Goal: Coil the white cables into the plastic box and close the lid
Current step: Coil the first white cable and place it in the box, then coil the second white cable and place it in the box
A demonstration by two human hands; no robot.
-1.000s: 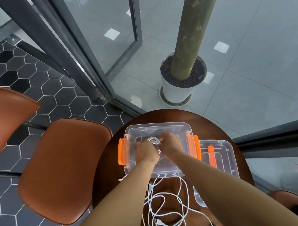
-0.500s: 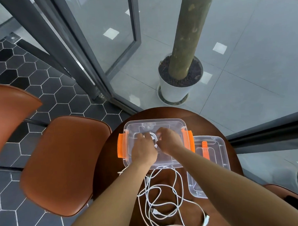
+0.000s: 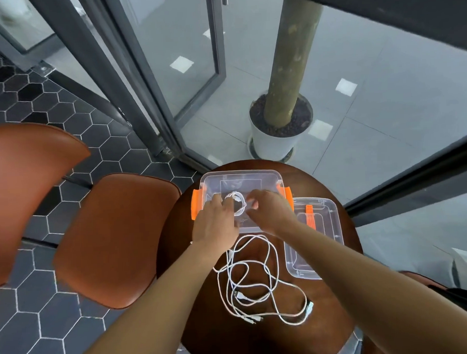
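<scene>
Soft, even daylight. Pale square reflections dot the grey floor (image 3: 384,103) at 1 o'clock; door frames (image 3: 93,62) bow at 11 o'clock from wide-angle distortion. Slightly soft throughout.

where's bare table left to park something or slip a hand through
Bare wood shows on the table left of the plastic box and the left hand, and along the near edge below the loose cables. Crowded: the middle, where the right hand also works over the box, and the right side, taken by the lid.
</scene>
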